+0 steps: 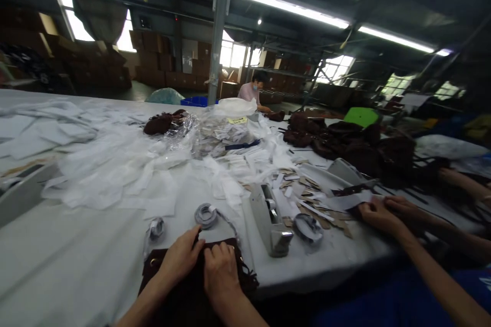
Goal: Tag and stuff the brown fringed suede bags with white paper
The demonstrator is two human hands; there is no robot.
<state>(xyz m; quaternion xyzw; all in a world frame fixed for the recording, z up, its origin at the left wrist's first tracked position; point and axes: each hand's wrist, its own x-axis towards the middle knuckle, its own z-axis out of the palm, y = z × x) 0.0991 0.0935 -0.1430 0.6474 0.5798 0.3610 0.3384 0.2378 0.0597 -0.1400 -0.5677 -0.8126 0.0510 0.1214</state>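
Note:
A dark brown bag-like fabric piece (187, 299) lies at the table's front edge, with metal eyelets near its top and a fringed tassel (249, 276) at its right. My left hand (181, 254) is closed at the piece's upper edge, thumb and fingers pinched together. Close beside it, my right hand (221, 270) has its fingers curled over the same edge. What lies under the fingertips is hidden. Just beyond my hands sits a grey coiled strap (206, 215), with a second grey coil (156, 229) to the left.
A grey tape dispenser (270, 225) stands right of my hands, beside another grey coil (308, 229). White sheets (115, 173) and paper strips cover the table's middle. At right, a co-worker's hands (379, 212) handle a dark piece. Brown bags (345, 143) pile behind; another person sits across.

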